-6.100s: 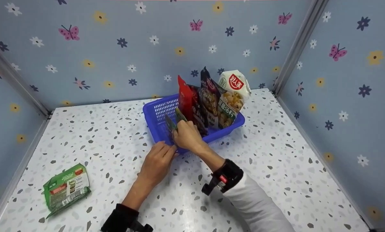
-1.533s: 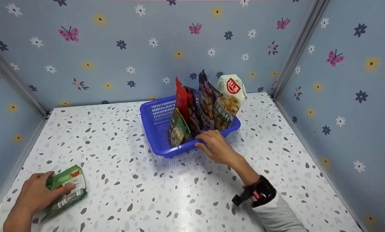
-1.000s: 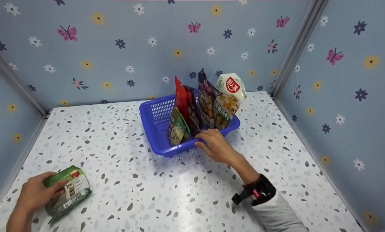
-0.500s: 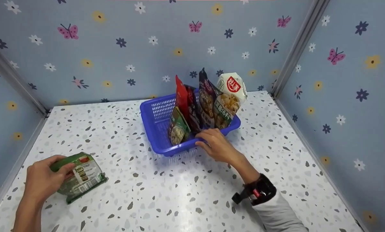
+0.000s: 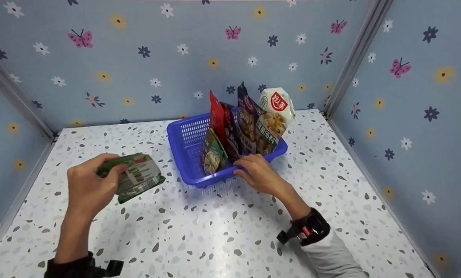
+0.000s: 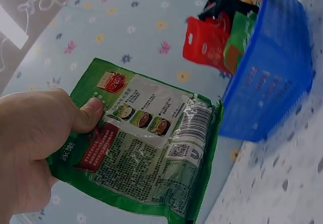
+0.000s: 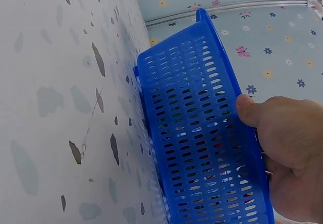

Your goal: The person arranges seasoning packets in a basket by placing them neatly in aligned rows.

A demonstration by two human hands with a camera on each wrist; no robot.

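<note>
My left hand (image 5: 89, 187) pinches a green seasoning packet (image 5: 141, 177) by one edge, above the table and left of the blue basket (image 5: 215, 178). In the left wrist view, the packet's printed back (image 6: 146, 141), with a barcode, faces the camera; my thumb (image 6: 91, 114) lies over it. My right hand (image 5: 262, 177) grips the basket's front rim, and the right wrist view shows the thumb (image 7: 247, 108) over the rim. Inside the basket a smaller green packet (image 5: 213, 156) leans beside a red packet (image 5: 217, 117).
Farther right in the basket stand a dark packet (image 5: 248, 119) and a packet with a white top (image 5: 277, 104). The speckled table (image 5: 199, 239) is bounded by flowered panels (image 5: 176, 69) at the back and sides.
My left hand has left the basket, taken hold of the green packet at the table's left, lifted it and carried it toward the basket. My right hand has moved onto the front rim.
</note>
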